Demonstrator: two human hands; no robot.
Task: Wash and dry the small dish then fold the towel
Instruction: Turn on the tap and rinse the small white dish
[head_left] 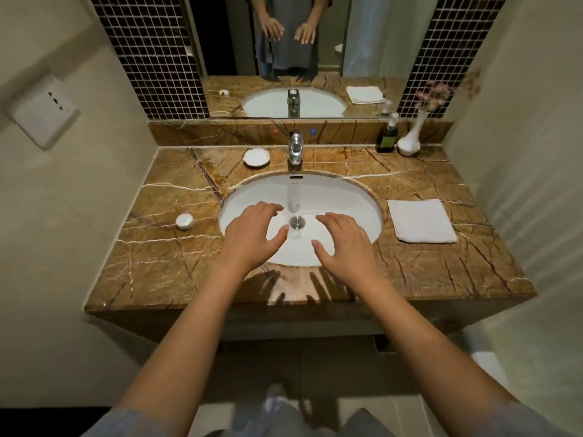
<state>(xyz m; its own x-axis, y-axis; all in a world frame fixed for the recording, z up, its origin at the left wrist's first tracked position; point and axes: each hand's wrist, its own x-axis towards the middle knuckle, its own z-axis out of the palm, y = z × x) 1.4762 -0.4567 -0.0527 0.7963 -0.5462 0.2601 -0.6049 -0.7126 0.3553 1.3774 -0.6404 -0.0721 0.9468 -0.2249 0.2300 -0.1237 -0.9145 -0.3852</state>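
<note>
A small white dish (256, 157) sits on the brown marble counter (164, 247), just left of the chrome tap (296, 148). Water runs from the tap into the white oval sink (353, 200). A folded white towel (421, 220) lies on the counter to the right of the sink. My left hand (252, 234) hovers over the left half of the basin, fingers spread, holding nothing. My right hand (342, 242) hovers over the right half, also empty with fingers apart. Both hands flank the water stream and the drain (297, 222).
A small round white object (184, 221) lies on the counter left of the sink. A dark soap pump bottle (388, 135) and a white vase (410, 138) with pink flowers stand at the back right corner. A mirror hangs above; walls close in on both sides.
</note>
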